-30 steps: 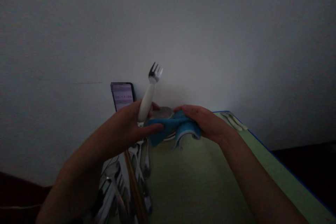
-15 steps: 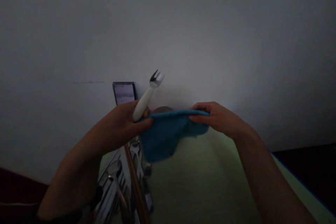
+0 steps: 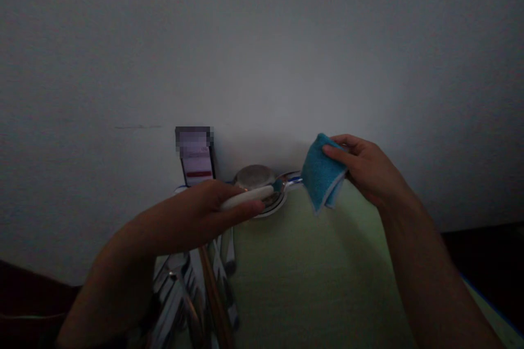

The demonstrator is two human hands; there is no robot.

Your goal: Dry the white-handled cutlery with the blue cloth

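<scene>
My left hand (image 3: 213, 204) is closed around the white handle of a small fork (image 3: 251, 195). The fork points to the right, and its metal head overlaps a round metal dish (image 3: 256, 175) behind it, so its tines are hard to make out. In my right hand (image 3: 360, 166) is a blue cloth (image 3: 322, 174), pinched at the top between thumb and fingers and hanging down in folds. The cloth is apart from my left hand.
A phone (image 3: 197, 161) leans against the wall behind my left hand. Several spoons, forks and other cutlery (image 3: 176, 289) lie with brown chopsticks (image 3: 215, 294) on the left of the green tabletop (image 3: 311, 272).
My left hand has lowered the fork and turned it to the right. My right hand has drawn the cloth away to the right and up, and my left hand no longer holds it.
</scene>
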